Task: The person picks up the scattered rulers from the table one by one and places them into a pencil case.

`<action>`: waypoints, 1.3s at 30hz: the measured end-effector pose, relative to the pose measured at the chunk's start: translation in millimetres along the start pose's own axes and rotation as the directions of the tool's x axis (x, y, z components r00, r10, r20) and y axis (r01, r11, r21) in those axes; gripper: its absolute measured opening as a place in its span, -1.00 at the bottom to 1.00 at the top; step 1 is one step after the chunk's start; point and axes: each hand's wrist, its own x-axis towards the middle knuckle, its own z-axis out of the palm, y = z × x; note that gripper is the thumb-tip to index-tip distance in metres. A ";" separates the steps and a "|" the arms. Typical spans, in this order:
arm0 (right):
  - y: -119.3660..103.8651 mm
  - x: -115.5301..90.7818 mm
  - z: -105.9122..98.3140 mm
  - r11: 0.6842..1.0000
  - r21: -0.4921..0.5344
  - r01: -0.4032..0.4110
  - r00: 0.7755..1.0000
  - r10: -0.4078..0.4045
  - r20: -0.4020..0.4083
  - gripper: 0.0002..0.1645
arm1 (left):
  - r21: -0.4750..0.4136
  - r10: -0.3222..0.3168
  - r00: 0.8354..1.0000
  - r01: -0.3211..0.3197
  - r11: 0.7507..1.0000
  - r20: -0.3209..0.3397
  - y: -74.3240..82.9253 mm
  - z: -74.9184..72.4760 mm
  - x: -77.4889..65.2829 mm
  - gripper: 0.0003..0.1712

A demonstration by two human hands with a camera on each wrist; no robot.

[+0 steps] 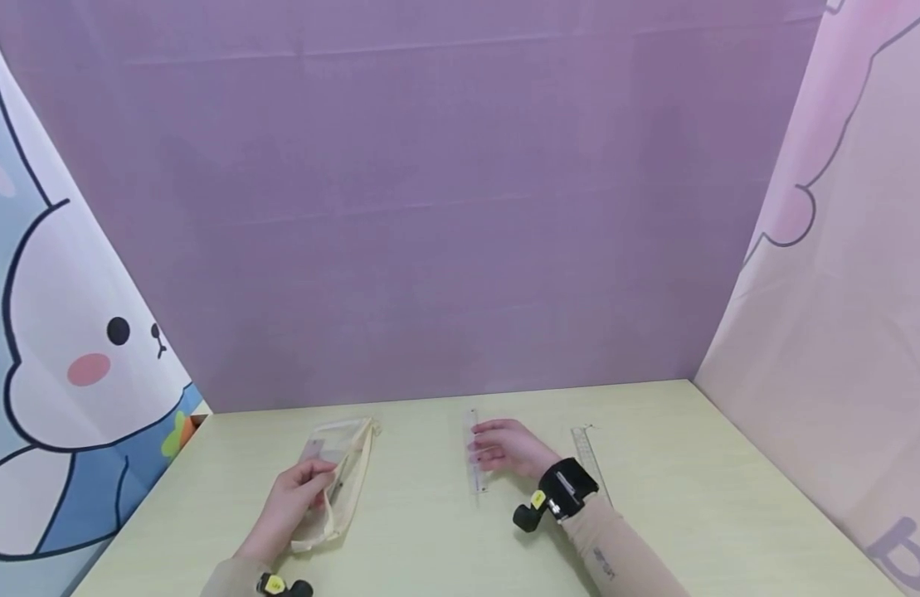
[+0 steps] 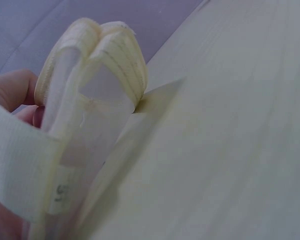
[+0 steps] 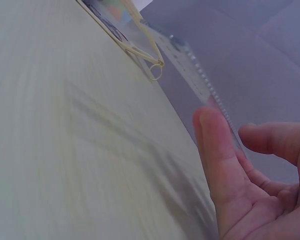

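Observation:
At the left of the head view, my left hand [image 1: 295, 496] pinches the edge of a see-through mesh pouch [image 1: 358, 485] with cream trim and a zip. In the left wrist view the pouch's zipped mouth [image 2: 122, 55] gapes apart, and a pale tag sits on its side. My right hand [image 1: 515, 446] holds a clear plastic ruler [image 3: 182, 60] between thumb and fingers. This ruler is raised off the table, its shadow falling on the surface below. A second clear ruler [image 1: 588, 456] lies on the table beside my right wrist.
The pale wood-grain table [image 1: 430, 539] ends at a purple cloth backdrop [image 1: 445, 207]. Printed cloth panels stand at both sides, the left one with a cartoon animal [image 1: 86, 315]. A loop of cord [image 3: 156, 71] hangs at the pouch's corner.

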 end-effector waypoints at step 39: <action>-1.4 26.6 68.6 0.999 0.020 -0.026 0.999 0.025 0.045 -0.63 | -0.008 -0.007 1.000 0.007 1.000 -0.006 2.4 1.2 -1.4 -0.77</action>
